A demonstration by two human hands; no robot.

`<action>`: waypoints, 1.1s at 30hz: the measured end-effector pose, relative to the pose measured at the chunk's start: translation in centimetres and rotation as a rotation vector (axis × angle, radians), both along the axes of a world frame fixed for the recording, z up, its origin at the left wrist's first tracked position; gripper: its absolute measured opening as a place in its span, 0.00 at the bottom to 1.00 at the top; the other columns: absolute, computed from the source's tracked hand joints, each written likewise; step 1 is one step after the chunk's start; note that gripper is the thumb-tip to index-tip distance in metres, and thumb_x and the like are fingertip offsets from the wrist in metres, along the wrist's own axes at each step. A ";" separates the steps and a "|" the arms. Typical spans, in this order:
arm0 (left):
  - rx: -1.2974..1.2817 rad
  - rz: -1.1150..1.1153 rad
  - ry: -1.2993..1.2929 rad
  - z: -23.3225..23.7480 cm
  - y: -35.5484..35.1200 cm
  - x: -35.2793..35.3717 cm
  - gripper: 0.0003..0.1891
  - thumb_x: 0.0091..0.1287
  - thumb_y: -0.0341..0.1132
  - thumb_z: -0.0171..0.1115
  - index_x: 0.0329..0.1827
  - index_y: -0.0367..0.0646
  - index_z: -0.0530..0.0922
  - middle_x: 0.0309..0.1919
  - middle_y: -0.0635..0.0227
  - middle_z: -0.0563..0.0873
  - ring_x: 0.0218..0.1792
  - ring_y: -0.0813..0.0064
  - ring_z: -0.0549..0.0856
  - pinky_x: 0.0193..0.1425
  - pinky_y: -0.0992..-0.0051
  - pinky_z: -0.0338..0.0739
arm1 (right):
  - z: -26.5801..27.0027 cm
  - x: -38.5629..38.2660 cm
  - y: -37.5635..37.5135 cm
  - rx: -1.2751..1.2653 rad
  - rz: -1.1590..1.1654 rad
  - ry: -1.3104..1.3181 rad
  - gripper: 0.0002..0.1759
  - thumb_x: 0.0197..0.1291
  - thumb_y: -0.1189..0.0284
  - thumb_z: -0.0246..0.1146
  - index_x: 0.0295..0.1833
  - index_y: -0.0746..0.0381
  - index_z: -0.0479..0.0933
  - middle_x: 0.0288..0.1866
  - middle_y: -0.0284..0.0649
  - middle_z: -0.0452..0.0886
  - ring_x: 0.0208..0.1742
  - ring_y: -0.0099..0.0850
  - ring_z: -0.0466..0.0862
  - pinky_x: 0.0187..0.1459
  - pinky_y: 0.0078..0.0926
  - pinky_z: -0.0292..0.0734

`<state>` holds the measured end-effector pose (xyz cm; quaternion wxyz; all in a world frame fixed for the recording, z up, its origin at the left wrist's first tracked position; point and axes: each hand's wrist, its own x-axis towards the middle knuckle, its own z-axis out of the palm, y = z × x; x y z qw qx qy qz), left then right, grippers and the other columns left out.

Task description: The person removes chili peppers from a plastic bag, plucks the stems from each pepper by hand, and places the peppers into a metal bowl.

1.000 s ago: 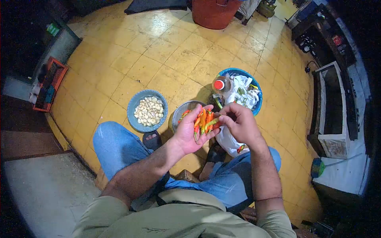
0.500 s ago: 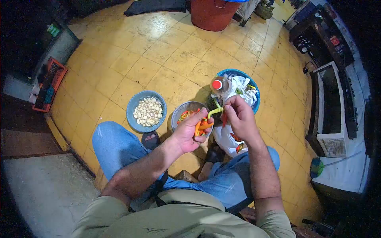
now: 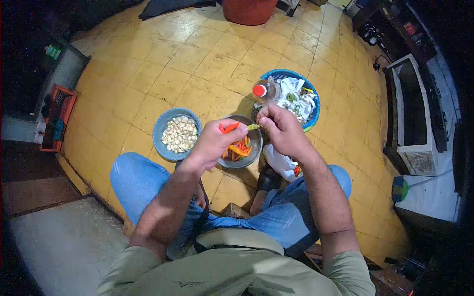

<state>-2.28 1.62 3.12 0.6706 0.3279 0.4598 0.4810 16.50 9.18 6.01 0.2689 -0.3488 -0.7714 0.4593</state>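
Observation:
My left hand (image 3: 216,144) is closed around several chili peppers. A red chili (image 3: 229,129) shows between its fingers, and a green chili (image 3: 253,127) sticks out toward the right. At that green tip, the fingers of my right hand (image 3: 282,132) are pinched together. Beneath both hands stands a grey bowl (image 3: 253,157) holding red, orange and green chilies (image 3: 240,149); my left hand covers part of it. Close below my right hand lies a white plastic bag (image 3: 279,163) with more chilies showing at its opening.
A blue-grey bowl (image 3: 159,147) of peeled garlic cloves (image 3: 178,134) stands to the left. Beyond my right hand, a blue basket (image 3: 315,111) contains plastic bags, scraps and a red-capped bottle (image 3: 260,91). Farther off are a red tub (image 3: 249,11) and an orange crate (image 3: 58,118).
The view has shifted slightly. My left hand has moved up and left and turned over more. My right hand has moved left, its fingertips now at the green chili's end.

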 end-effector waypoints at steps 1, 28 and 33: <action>0.008 -0.014 -0.003 -0.5 0.1 -0.1 0.11 0.66 0.34 0.66 0.46 0.34 0.82 0.37 0.70 0.86 0.38 0.84 0.82 0.44 0.81 0.78 | 0.0 0.2 0.1 0.002 -0.001 0.000 0.04 0.63 0.77 0.58 0.37 0.66 0.71 0.28 0.41 0.76 0.31 0.31 0.76 0.36 0.30 0.72; -0.025 -0.021 -0.063 -1.0 -0.4 3.4 0.20 0.64 0.39 0.69 0.54 0.36 0.82 0.39 0.73 0.85 0.38 0.86 0.79 0.43 0.82 0.74 | -0.6 -0.4 -0.3 -0.289 -0.390 0.340 0.05 0.62 0.76 0.64 0.40 0.68 0.81 0.34 0.34 0.83 0.34 0.20 0.79 0.37 0.19 0.75; 0.063 0.066 -0.051 -1.2 -0.7 3.5 0.15 0.65 0.37 0.68 0.48 0.36 0.82 0.36 0.71 0.85 0.37 0.85 0.80 0.43 0.81 0.76 | -1.4 -1.7 -1.9 -0.192 -0.361 0.342 0.04 0.61 0.77 0.64 0.38 0.68 0.79 0.32 0.35 0.82 0.33 0.19 0.78 0.36 0.20 0.75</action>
